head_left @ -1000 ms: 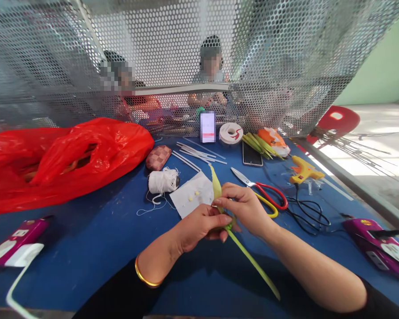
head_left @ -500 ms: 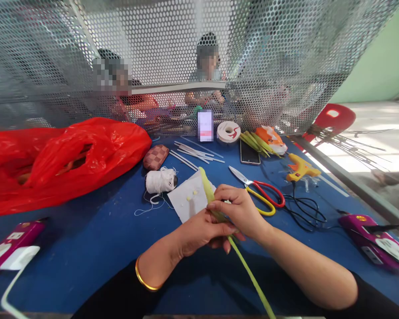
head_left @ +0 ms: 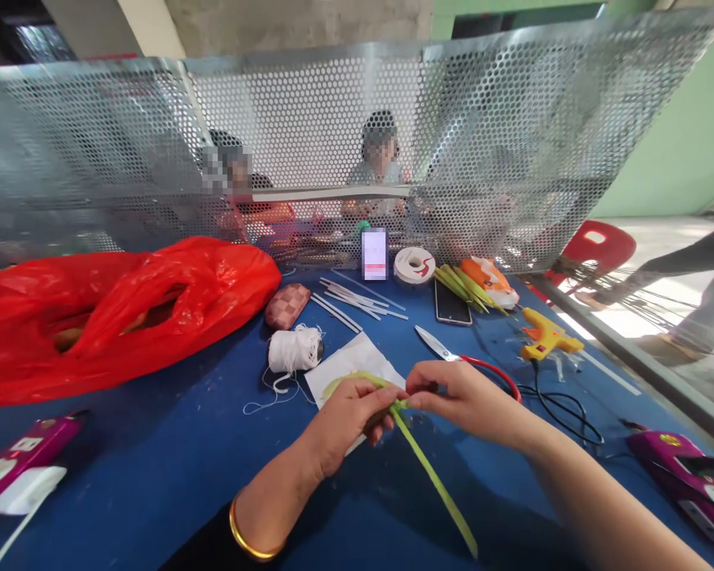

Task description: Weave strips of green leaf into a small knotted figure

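Observation:
A long pale green leaf-like strip point(head_left: 437, 480) runs through my hands, its narrow tail hanging toward the front right. My left hand point(head_left: 346, 420) is closed around the strip, with a wider green part showing beyond the fingers over a white paper sheet point(head_left: 362, 354). Touching the left fingertips, my right hand point(head_left: 455, 396) pinches the strip where it bunches up. The fingers cover part of that spot. Just past my right hand lie scissors point(head_left: 437, 344) with a red handle, partly covered by the hand.
Left are a red plastic bag point(head_left: 214, 317), white thread spool point(head_left: 294, 350) and checkered pouch point(head_left: 287, 307). White sticks point(head_left: 357, 300), a ribbon roll point(head_left: 415, 266) and green strips point(head_left: 464, 287) lie behind. A yellow glue gun point(head_left: 547, 335) and its cable are right. People sit behind the perforated screen point(head_left: 309, 119).
The view has tilted upward. My left hand has turned, and the strip's wide end has swung down to the left. My right hand has shifted right, its fingertips now at the bunched part.

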`<state>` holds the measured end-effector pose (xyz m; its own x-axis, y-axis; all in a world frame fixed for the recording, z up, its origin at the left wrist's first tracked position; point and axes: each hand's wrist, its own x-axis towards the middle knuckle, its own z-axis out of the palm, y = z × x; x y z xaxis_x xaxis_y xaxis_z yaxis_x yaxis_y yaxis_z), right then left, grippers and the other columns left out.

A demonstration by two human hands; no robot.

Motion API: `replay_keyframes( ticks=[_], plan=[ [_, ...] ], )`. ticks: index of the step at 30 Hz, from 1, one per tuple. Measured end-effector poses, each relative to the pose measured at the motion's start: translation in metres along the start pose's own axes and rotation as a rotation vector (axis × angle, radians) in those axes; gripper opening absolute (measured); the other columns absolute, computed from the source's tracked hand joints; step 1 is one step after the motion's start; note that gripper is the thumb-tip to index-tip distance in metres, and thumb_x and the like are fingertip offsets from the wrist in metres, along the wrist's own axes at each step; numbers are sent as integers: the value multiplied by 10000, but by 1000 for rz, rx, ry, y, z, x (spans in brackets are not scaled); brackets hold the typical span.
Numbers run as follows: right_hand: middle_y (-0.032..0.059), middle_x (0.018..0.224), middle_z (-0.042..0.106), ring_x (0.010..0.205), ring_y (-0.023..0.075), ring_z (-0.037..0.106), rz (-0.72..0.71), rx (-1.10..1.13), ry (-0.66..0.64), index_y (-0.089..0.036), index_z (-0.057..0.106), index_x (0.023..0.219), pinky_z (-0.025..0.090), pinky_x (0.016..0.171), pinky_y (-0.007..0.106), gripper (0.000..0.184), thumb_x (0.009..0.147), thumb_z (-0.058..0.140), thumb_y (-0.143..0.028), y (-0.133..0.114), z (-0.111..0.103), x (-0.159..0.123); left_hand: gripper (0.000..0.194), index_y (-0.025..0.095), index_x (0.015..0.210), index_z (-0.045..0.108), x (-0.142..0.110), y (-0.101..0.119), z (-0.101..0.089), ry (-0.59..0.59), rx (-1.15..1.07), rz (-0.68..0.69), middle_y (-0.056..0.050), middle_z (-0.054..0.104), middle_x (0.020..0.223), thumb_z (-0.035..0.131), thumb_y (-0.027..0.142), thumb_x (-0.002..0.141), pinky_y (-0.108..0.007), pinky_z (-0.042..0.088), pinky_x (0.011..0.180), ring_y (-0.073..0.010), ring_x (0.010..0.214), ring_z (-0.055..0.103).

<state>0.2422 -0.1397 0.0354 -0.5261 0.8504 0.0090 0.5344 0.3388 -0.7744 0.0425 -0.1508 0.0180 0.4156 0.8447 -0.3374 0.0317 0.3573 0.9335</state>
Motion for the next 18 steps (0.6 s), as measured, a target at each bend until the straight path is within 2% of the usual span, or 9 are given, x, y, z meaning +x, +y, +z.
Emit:
replay_keyframes(
  ticks=[5, 10, 14, 18],
  plan=[
    [-33, 666, 534, 597, 108, 442, -27, -115, 72, -192, 530, 752, 303, 539, 223, 170, 897, 537, -281, -2, 9, -1, 373, 128, 648, 630, -1, -1, 1, 33, 61, 41, 22, 534, 525, 702, 485, 728, -201, 344, 433, -69, 431, 452],
    [-44, 620, 502, 568, 113, 419, 11, -72, 135, -204, 482, 738, 295, 535, 232, 203, 925, 468, -284, -5, 17, 2, 356, 108, 783, 709, -1, -2, 1, -28, -39, -26, 7, 563, 525, 697, 460, 726, -192, 346, 430, -71, 428, 465],
    [-48, 605, 490, 564, 110, 413, -24, -57, 173, -201, 471, 706, 300, 536, 233, 224, 909, 497, -292, -5, 17, 2, 264, 117, 700, 699, 1, -4, 2, -4, -82, -24, -6, 575, 533, 695, 381, 710, -188, 354, 435, -73, 444, 481],
    [-45, 609, 500, 561, 110, 422, -37, -70, 156, -198, 489, 712, 304, 528, 234, 217, 911, 493, -285, -6, 14, 1, 161, 133, 656, 679, 1, -5, 3, -1, -64, 2, 14, 546, 502, 682, 291, 688, -182, 348, 429, -74, 444, 476]
  ],
)
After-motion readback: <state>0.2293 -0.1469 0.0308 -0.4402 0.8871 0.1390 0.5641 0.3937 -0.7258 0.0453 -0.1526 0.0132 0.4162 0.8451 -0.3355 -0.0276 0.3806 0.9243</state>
